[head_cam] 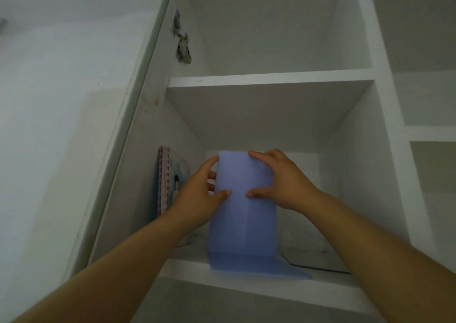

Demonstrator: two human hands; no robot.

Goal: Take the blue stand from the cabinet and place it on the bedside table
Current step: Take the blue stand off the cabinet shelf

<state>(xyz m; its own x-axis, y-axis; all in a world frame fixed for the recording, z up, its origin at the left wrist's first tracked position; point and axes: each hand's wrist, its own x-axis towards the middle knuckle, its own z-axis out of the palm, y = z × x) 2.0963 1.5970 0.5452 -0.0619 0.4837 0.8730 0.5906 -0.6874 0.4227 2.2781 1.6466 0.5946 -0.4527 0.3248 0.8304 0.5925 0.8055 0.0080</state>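
Observation:
The blue stand (243, 226) is an L-shaped plate standing upright on the lower shelf (246, 283) of the white cabinet, with its flat foot lying on the shelf's front edge. My left hand (199, 194) grips the upright plate's left edge, thumb on the front face and fingers behind it. My right hand (281, 179) grips the right edge near the top, thumb on the front face. The stand looks a little blurred. The bedside table is out of view.
A spiral-bound notebook (170, 179) stands upright against the left wall of the same compartment, just behind my left hand. A flat pale object with a dark edge (318, 261) lies on the shelf to the right. The open cabinet door (133, 115) hangs at the left.

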